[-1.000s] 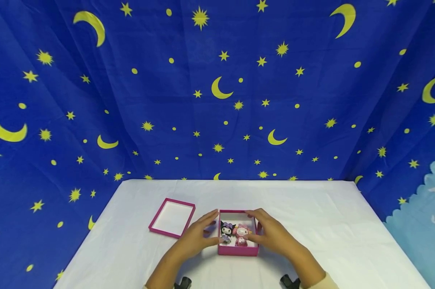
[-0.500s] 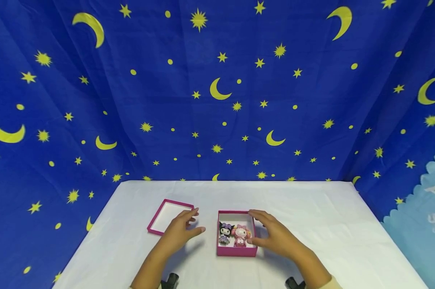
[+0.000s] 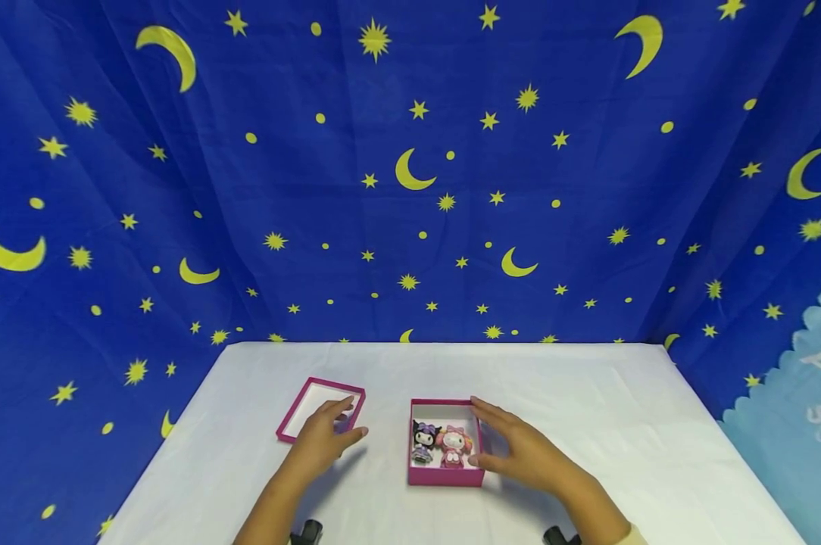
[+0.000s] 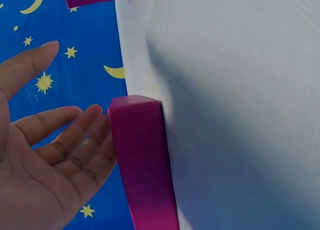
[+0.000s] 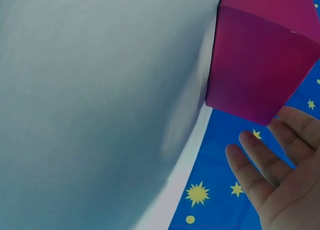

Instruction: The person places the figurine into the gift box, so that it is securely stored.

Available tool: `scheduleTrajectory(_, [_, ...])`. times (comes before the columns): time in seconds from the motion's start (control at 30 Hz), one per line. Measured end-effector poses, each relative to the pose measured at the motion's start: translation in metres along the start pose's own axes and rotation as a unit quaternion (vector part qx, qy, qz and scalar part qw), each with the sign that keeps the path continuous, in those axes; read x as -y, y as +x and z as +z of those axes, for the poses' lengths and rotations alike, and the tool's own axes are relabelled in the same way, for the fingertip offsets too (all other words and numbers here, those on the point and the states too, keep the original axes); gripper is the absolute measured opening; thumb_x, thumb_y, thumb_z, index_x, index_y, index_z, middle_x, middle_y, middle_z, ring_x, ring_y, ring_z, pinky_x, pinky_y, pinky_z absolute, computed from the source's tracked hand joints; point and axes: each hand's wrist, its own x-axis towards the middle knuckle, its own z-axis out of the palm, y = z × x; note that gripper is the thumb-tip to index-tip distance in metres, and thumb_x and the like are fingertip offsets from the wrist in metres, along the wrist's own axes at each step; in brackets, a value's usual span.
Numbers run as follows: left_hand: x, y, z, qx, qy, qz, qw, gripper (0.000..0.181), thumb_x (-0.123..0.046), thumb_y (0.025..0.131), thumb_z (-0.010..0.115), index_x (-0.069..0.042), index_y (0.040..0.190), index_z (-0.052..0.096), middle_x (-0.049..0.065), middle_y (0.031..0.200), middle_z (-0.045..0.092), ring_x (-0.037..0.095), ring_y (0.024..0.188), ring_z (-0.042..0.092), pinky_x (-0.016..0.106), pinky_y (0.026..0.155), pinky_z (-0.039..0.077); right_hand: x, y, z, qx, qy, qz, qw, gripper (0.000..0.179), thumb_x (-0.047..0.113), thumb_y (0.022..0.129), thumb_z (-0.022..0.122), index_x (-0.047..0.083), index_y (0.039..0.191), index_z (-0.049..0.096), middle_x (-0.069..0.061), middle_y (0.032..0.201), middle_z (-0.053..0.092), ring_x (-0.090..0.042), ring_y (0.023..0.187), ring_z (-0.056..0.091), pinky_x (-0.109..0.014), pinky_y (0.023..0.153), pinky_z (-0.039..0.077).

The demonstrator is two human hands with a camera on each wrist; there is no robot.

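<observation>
An open magenta box [image 3: 446, 477] with a white inside stands mid-table. Two small figurines lie in it side by side: one with a black hood and purple dress [image 3: 423, 443], the other pink [image 3: 454, 446]. My right hand [image 3: 525, 448] rests along the box's right side, fingertips at the far corner and thumb near the front corner. In the right wrist view its fingers are extended beside the box wall [image 5: 260, 59]. To the left, the matching lid [image 3: 293, 412] lies with its white inside up. My left hand [image 3: 320, 441] hovers over its near right part, fingers loosely extended, holding nothing.
A white cloth covers the table [image 3: 560, 378]. Behind and around it hangs a blue curtain [image 3: 356, 151] with yellow moons and stars. At far right is a light blue cloth [image 3: 799, 424] with white lettering.
My left hand has left the box's left side and moved left to the lid. The right hand has stayed at the box, its thumb drawn back slightly from the pink figurine.
</observation>
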Motion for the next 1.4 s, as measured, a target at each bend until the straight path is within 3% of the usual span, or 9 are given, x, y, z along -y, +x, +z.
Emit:
scheduleTrajectory(0.17, [0.0037, -0.0009, -0.0021, 0.010, 0.004, -0.010, 0.9999, 0.063, -0.022, 0.086, 0.081, -0.001, 0.140, 0.058, 0.012, 0.127, 0.067, 0.031, 0.113, 0.067, 0.050, 0.100, 0.055, -0.0024, -0.0022, -0.0012, 0.000, -0.008, -0.010, 0.9999, 0.089, 0.063, 0.086, 0.069, 0.017, 0.157, 0.040, 0.002, 0.167, 0.031, -0.035, 0.149, 0.038, -0.058, 0.118, 0.035])
scheduleTrajectory(0.4, [0.0073, -0.0009, -0.0029, 0.034, 0.004, -0.021, 0.9992, 0.058, -0.019, 0.086, 0.080, 0.000, 0.138, 0.060, 0.012, 0.122, 0.068, 0.019, 0.093, 0.069, 0.031, 0.078, 0.058, -0.0050, -0.0043, -0.0028, 0.015, -0.009, -0.011, 0.9998, 0.095, 0.070, 0.084, 0.066, 0.017, 0.158, 0.037, 0.007, 0.168, 0.025, -0.034, 0.151, 0.034, -0.057, 0.120, 0.033])
scheduleTrajectory(0.67, [0.0093, 0.0008, -0.0027, 0.050, 0.015, -0.019, 0.9984, 0.051, -0.016, 0.085, 0.080, -0.003, 0.132, 0.066, 0.011, 0.110, 0.067, 0.014, 0.085, 0.062, 0.025, 0.066, 0.054, -0.0035, -0.0033, -0.0043, 0.029, 0.008, -0.007, 0.9995, 0.096, 0.069, 0.083, 0.068, 0.016, 0.158, 0.037, 0.001, 0.169, 0.027, -0.033, 0.152, 0.033, -0.058, 0.119, 0.034])
scheduleTrajectory(0.9, [0.0097, 0.0026, -0.0032, 0.062, 0.044, -0.014, 0.9971, 0.051, -0.019, 0.085, 0.081, -0.004, 0.131, 0.067, 0.011, 0.114, 0.070, 0.016, 0.091, 0.061, 0.032, 0.077, 0.053, -0.0021, -0.0037, -0.0045, 0.030, 0.015, -0.008, 0.9994, 0.096, 0.067, 0.084, 0.068, 0.015, 0.158, 0.036, 0.004, 0.169, 0.024, -0.034, 0.152, 0.032, -0.059, 0.119, 0.033])
scheduleTrajectory(1.0, [0.0101, 0.0025, -0.0029, 0.070, 0.050, -0.014, 0.9962, 0.050, -0.019, 0.086, 0.080, -0.005, 0.132, 0.067, 0.014, 0.124, 0.069, 0.026, 0.105, 0.066, 0.044, 0.091, 0.056, -0.0017, -0.0041, -0.0041, 0.030, 0.018, -0.006, 0.9994, 0.097, 0.068, 0.084, 0.068, 0.016, 0.159, 0.035, 0.008, 0.169, 0.023, -0.032, 0.152, 0.032, -0.059, 0.119, 0.034])
scheduleTrajectory(1.13, [0.0096, 0.0022, -0.0031, 0.084, 0.050, -0.018, 0.9951, 0.051, -0.018, 0.086, 0.080, -0.007, 0.134, 0.066, 0.018, 0.137, 0.064, 0.040, 0.127, 0.059, 0.057, 0.108, 0.047, -0.0012, -0.0041, -0.0040, 0.030, 0.020, -0.003, 0.9993, 0.097, 0.067, 0.084, 0.068, 0.016, 0.159, 0.034, 0.007, 0.169, 0.024, -0.031, 0.152, 0.032, -0.059, 0.119, 0.035])
scheduleTrajectory(1.4, [0.0109, 0.0011, -0.0035, 0.085, 0.052, -0.008, 0.9949, 0.058, -0.003, 0.079, 0.081, -0.006, 0.135, 0.065, 0.019, 0.140, 0.062, 0.045, 0.134, 0.052, 0.060, 0.113, 0.041, -0.0011, -0.0040, -0.0023, 0.028, 0.024, -0.003, 0.9993, 0.097, 0.066, 0.084, 0.069, 0.018, 0.160, 0.032, -0.001, 0.169, 0.026, -0.032, 0.146, 0.043, -0.060, 0.117, 0.036])
